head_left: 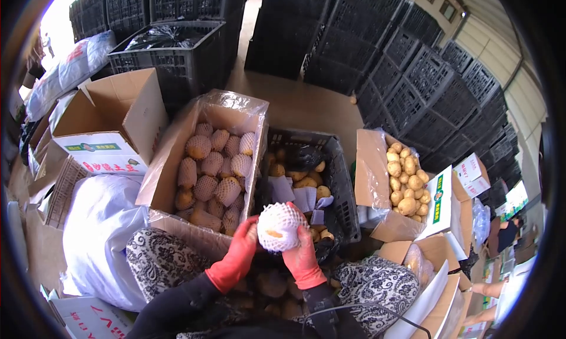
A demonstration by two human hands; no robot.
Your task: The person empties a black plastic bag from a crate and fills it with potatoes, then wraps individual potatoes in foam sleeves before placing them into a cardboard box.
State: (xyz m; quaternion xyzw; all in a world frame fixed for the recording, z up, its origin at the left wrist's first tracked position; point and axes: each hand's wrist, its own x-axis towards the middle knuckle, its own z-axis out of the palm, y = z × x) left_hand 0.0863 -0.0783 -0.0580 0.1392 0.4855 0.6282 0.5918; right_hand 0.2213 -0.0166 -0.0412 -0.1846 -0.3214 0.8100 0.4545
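A potato in a white foam net sleeve (278, 226) is held up between my hands, its yellow skin showing through a gap. My left hand (236, 257), in a red glove, pinches the sleeve's left edge. My right hand (302, 257), gloved alike, is closed around the right side. Behind it, a black crate (348, 203) holds bare potatoes (305, 181), paper pieces (304, 198) and dark plastic. To the left, a plastic-lined cardboard box (162, 182) contains several potatoes in pinkish foam nets (206, 187).
On the right stands a box of bare potatoes (407, 179). An open carton (109, 118) and a white sack (100, 238) are on the left. Stacked black crates (289, 38) line the back. Another person's hand (486, 289) shows at the far right.
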